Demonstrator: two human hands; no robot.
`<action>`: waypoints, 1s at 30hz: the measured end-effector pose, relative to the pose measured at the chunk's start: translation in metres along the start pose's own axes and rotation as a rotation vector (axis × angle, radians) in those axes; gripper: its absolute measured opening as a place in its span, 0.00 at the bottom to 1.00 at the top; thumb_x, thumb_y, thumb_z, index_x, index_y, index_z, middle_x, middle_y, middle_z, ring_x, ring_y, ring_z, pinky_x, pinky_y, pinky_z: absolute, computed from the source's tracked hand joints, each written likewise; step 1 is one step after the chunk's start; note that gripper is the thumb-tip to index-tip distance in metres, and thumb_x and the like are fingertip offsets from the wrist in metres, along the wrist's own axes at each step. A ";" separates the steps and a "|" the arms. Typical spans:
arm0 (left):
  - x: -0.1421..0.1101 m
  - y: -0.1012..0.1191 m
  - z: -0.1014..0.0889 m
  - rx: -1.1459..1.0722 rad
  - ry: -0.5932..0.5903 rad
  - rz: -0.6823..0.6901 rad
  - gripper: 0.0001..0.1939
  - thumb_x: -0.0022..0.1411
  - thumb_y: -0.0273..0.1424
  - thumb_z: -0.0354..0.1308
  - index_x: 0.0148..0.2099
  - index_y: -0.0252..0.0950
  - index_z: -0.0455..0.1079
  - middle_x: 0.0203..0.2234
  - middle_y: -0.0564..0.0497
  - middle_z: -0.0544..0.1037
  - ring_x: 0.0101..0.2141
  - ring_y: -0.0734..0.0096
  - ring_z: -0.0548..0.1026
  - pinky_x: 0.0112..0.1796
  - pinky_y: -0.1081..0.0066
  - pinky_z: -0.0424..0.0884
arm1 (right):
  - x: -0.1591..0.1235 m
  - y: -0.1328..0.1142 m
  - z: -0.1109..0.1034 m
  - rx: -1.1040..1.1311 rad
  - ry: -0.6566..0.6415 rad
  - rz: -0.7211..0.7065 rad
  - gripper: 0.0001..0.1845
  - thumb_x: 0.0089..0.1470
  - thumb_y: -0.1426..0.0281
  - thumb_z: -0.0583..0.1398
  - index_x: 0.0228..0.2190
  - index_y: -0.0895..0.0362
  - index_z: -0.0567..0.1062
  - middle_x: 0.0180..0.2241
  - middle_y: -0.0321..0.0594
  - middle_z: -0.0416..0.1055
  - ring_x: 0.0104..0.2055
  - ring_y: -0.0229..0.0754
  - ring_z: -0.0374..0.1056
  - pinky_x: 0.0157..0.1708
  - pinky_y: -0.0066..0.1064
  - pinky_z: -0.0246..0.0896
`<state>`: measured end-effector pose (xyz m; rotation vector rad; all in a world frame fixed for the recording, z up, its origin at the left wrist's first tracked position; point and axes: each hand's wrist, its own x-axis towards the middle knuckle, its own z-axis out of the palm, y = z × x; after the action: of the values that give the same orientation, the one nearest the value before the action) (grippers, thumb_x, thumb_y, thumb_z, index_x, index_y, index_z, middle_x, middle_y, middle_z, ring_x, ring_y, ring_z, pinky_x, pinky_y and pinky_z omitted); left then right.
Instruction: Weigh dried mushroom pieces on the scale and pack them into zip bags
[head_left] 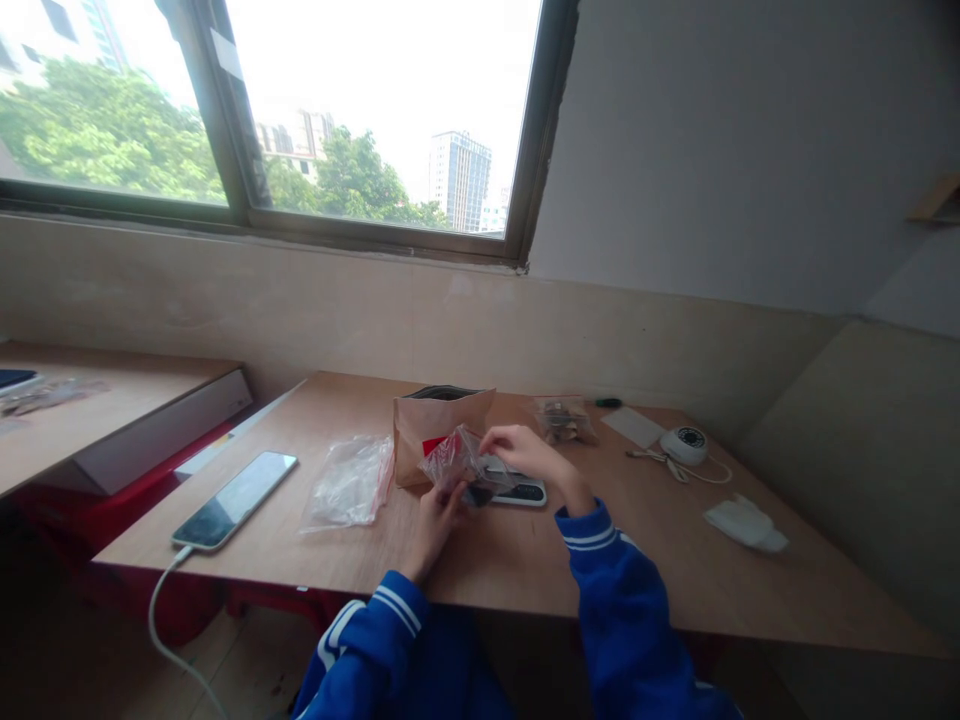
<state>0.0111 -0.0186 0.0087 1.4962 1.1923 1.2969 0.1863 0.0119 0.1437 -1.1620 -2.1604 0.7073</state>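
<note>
Small clear plastic bag with dark contents point(459, 462) is held up between both hands, just above the flat grey digital scale point(517, 490) on the wooden surface point(525, 560). Left hand point(435, 520) grips its lower edge from below, fingers closed on it. Right hand point(525, 452) pinches the top right corner. Bag's long axis runs roughly left-right. Brown paper pouch point(435, 430) stands just behind it.

Matt wooden tabletop point(525, 560); beside the matt brown paper bag point(427, 430), glossy clear plastic bags point(349, 482); glossy glass-fronted phone point(236, 497).
</note>
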 end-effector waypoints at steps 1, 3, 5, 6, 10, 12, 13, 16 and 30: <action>0.000 0.001 -0.001 0.015 0.005 0.002 0.20 0.59 0.44 0.53 0.44 0.34 0.73 0.31 0.47 0.80 0.29 0.64 0.77 0.28 0.70 0.71 | -0.004 0.006 0.004 -0.031 -0.044 0.044 0.11 0.52 0.77 0.54 0.30 0.58 0.78 0.31 0.39 0.76 0.34 0.41 0.71 0.36 0.30 0.64; -0.001 0.001 -0.002 0.037 0.028 0.027 0.18 0.60 0.42 0.52 0.44 0.36 0.73 0.32 0.48 0.80 0.31 0.63 0.77 0.31 0.70 0.72 | -0.011 0.015 0.014 -0.049 -0.072 0.094 0.11 0.50 0.78 0.56 0.34 0.58 0.78 0.34 0.41 0.77 0.36 0.42 0.71 0.38 0.31 0.65; -0.002 -0.001 -0.003 0.056 0.057 0.069 0.17 0.60 0.41 0.52 0.45 0.38 0.73 0.35 0.48 0.80 0.36 0.62 0.78 0.35 0.69 0.72 | -0.016 0.022 0.022 0.002 -0.122 0.092 0.13 0.51 0.75 0.58 0.39 0.58 0.77 0.39 0.42 0.76 0.39 0.44 0.71 0.40 0.32 0.65; -0.002 -0.002 -0.004 0.065 0.067 0.088 0.17 0.61 0.41 0.52 0.46 0.38 0.72 0.37 0.48 0.80 0.38 0.62 0.78 0.37 0.69 0.72 | -0.018 0.024 0.025 0.032 -0.157 0.081 0.13 0.51 0.73 0.59 0.41 0.57 0.76 0.40 0.42 0.76 0.39 0.44 0.71 0.41 0.33 0.65; -0.004 -0.005 -0.005 0.094 0.080 0.107 0.16 0.62 0.40 0.49 0.44 0.38 0.72 0.36 0.48 0.80 0.37 0.63 0.77 0.38 0.69 0.72 | -0.021 0.023 0.032 0.076 -0.234 0.036 0.21 0.48 0.72 0.63 0.46 0.57 0.73 0.44 0.44 0.74 0.42 0.46 0.70 0.43 0.35 0.65; -0.005 -0.003 -0.005 0.111 0.096 0.087 0.16 0.62 0.40 0.49 0.43 0.37 0.72 0.33 0.48 0.80 0.34 0.64 0.77 0.35 0.70 0.71 | -0.021 0.021 0.035 0.073 -0.214 0.011 0.23 0.45 0.75 0.64 0.47 0.57 0.73 0.45 0.44 0.73 0.43 0.47 0.69 0.44 0.36 0.65; -0.005 -0.001 -0.006 0.121 0.106 0.073 0.16 0.62 0.40 0.48 0.42 0.37 0.72 0.32 0.48 0.80 0.34 0.64 0.77 0.35 0.70 0.71 | -0.021 0.020 0.036 0.077 -0.196 -0.005 0.23 0.45 0.76 0.64 0.46 0.57 0.73 0.45 0.44 0.73 0.44 0.47 0.69 0.45 0.36 0.64; -0.008 0.009 -0.008 0.115 0.107 0.033 0.17 0.62 0.41 0.48 0.43 0.36 0.72 0.33 0.47 0.80 0.34 0.64 0.77 0.36 0.70 0.71 | -0.020 0.020 0.040 0.126 -0.159 -0.045 0.21 0.46 0.76 0.63 0.44 0.56 0.74 0.44 0.43 0.73 0.43 0.46 0.69 0.44 0.35 0.64; 0.001 -0.004 0.007 -0.267 -0.076 0.013 0.21 0.56 0.42 0.58 0.46 0.34 0.68 0.44 0.42 0.78 0.46 0.59 0.75 0.46 0.63 0.71 | -0.018 0.023 0.028 0.233 0.111 0.020 0.19 0.52 0.66 0.59 0.46 0.60 0.75 0.44 0.46 0.75 0.43 0.46 0.71 0.42 0.37 0.67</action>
<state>0.0171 -0.0170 0.0045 1.3472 0.9222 1.3383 0.1872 0.0026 0.1043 -1.0741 -1.9199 0.8576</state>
